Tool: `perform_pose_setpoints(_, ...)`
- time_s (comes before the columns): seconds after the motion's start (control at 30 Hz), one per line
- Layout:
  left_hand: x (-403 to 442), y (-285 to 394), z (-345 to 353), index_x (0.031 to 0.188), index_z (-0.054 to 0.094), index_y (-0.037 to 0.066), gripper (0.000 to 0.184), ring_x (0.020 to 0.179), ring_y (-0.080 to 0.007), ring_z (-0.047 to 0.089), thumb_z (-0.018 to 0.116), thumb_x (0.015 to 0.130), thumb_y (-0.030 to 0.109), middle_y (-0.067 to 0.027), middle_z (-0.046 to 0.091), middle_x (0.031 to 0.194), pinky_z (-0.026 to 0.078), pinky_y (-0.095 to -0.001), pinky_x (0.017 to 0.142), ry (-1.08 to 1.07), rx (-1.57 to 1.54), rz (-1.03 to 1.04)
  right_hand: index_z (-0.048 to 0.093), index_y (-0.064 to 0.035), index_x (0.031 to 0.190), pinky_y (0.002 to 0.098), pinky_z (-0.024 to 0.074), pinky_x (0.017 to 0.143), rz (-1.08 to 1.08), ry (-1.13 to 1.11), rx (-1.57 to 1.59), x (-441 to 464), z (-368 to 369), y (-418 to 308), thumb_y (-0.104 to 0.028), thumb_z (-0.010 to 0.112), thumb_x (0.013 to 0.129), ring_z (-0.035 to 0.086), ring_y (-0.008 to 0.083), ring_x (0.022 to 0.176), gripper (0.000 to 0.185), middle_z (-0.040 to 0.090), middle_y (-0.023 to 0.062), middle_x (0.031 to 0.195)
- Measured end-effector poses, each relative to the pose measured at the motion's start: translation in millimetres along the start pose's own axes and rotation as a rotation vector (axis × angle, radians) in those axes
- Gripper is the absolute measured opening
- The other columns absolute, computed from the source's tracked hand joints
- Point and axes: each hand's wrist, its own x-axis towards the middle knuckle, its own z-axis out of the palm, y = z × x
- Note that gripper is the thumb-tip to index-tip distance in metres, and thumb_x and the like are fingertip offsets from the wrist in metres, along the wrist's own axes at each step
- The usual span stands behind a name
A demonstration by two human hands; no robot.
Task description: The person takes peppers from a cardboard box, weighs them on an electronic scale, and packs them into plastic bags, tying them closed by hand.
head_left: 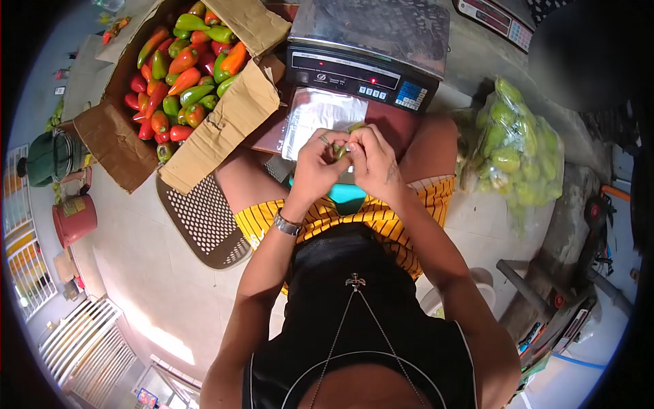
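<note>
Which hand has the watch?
The left hand: a metal watch circles its wrist. The right hand has a bare wrist.

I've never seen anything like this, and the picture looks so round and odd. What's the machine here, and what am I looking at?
There's no robot here: a person is working with bare hands. The single picture comes from a camera worn on the head, looking down past the chest, with edges that look curved. The left hand, below a wristwatch, and the right hand meet with fingertips around a small green thing, too hidden to name surely. Beneath them, white plastic lies on a reddish-brown surface. Beyond is a digital scale. A cardboard box of red and green peppers stands left; a clear bag of green produce is right.
</note>
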Motion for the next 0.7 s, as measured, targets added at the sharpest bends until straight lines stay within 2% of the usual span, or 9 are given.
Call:
perform_pose_setpoints(0.03,-0.9,-0.1,-0.5,0.108,0.071,0.005,0.029,0.088,-0.0075,0.059,0.076,0.081,-0.004,-0.0002,0.063,0.098,0.051,-0.0264,0.076,-0.007,0.023,0.077,0.051,-0.0020,0.103,0.0451,0.0520,0.074,-0.006,-0.025,0.005,2.5,-1.7,-5.8,0.003,0.058,0.095,0.063,0.0408,0.084,0.012,0.055,0.0191,0.100)
perform_pose_setpoints(0.07,-2.6,0.4,-1.7,0.108,0.071,0.004,0.032,0.095,-0.0115,0.061,0.078,0.078,-0.003,-0.0034,0.065,0.106,0.051,-0.0275,0.081,-0.013,0.042,0.054,0.050,-0.0020,0.103,0.0446,0.0518,0.074,-0.012,-0.040,-0.005,4.4,-4.4,-11.0,0.004,0.057,0.095,0.062,0.0401,0.084,0.012,0.054,0.0188,0.098)
perform_pose_setpoints(0.17,-2.0,-5.6,-2.5,0.108,0.072,0.004,0.031,0.099,-0.0186,0.064,0.079,0.078,-0.001,-0.0065,0.066,0.115,0.052,-0.0307,0.087,0.142,0.282,0.381,0.049,-0.0015,0.101,0.0427,0.0510,0.073,-0.050,-0.071,0.006,11.7,-11.8,-27.8,0.006,0.056,0.094,0.061,0.0379,0.082,0.013,0.052,0.0179,0.096)
perform_pose_setpoints(0.2,-3.4,5.9,-3.1,0.106,0.071,0.004,0.030,0.104,-0.0254,0.065,0.081,0.078,0.002,-0.0096,0.066,0.121,0.052,-0.0356,0.093,0.153,0.284,0.357,0.049,-0.0012,0.101,0.0419,0.0507,0.073,-0.071,-0.071,0.032,13.0,-13.5,-35.3,0.007,0.056,0.093,0.060,0.0371,0.081,0.013,0.051,0.0176,0.095)
perform_pose_setpoints(0.3,-4.6,16.5,-4.9,0.110,0.068,0.007,0.035,0.107,-0.0319,0.062,0.082,0.078,0.006,-0.0128,0.065,0.124,0.053,-0.0390,0.089,0.067,0.201,0.323,0.049,-0.0005,0.101,0.0398,0.0501,0.072,-0.106,-0.088,0.063,14.8,-20.5,-52.7,0.010,0.055,0.092,0.057,0.0349,0.078,0.015,0.050,0.0167,0.094)
perform_pose_setpoints(0.4,-1.7,22.9,-7.2,0.113,0.064,0.006,0.037,0.104,-0.0329,0.065,0.080,0.080,0.005,-0.0154,0.064,0.126,0.054,-0.0376,0.088,-0.015,0.070,0.309,0.049,0.0000,0.101,0.0388,0.0500,0.072,-0.144,-0.069,0.091,15.2,-17.9,-56.2,0.012,0.055,0.091,0.055,0.0331,0.076,0.017,0.050,0.0163,0.094)
perform_pose_setpoints(0.5,-8.9,22.6,-12.6,0.114,0.061,0.005,0.039,0.102,-0.0329,0.067,0.080,0.080,0.006,-0.0170,0.064,0.125,0.054,-0.0373,0.087,-0.090,0.099,0.058,0.049,-0.0001,0.102,0.0382,0.0498,0.073,-0.158,-0.067,0.115,19.8,-12.2,-58.3,0.012,0.055,0.091,0.056,0.0323,0.076,0.017,0.051,0.0160,0.093)
perform_pose_setpoints(0.6,-12.9,26.8,-9.6,0.124,0.060,0.005,0.049,0.106,-0.0335,0.069,0.081,0.080,0.008,-0.0171,0.067,0.121,0.054,-0.0389,0.091,-0.044,0.005,0.085,0.048,-0.0005,0.102,0.0376,0.0495,0.073,-0.100,-0.116,0.164,15.0,-7.7,-54.7,0.011,0.054,0.092,0.058,0.0325,0.078,0.016,0.052,0.0155,0.092)
perform_pose_setpoints(0.7,-17.6,34.9,-11.6,0.137,0.055,0.003,0.065,0.112,-0.0360,0.068,0.083,0.078,0.010,-0.0189,0.066,0.124,0.054,-0.0397,0.097,-0.007,0.115,0.145,0.048,-0.0010,0.102,0.0382,0.0494,0.075,0.026,-0.193,0.224,10.5,-7.3,-57.7,0.011,0.054,0.093,0.059,0.0338,0.079,0.016,0.053,0.0157,0.090)
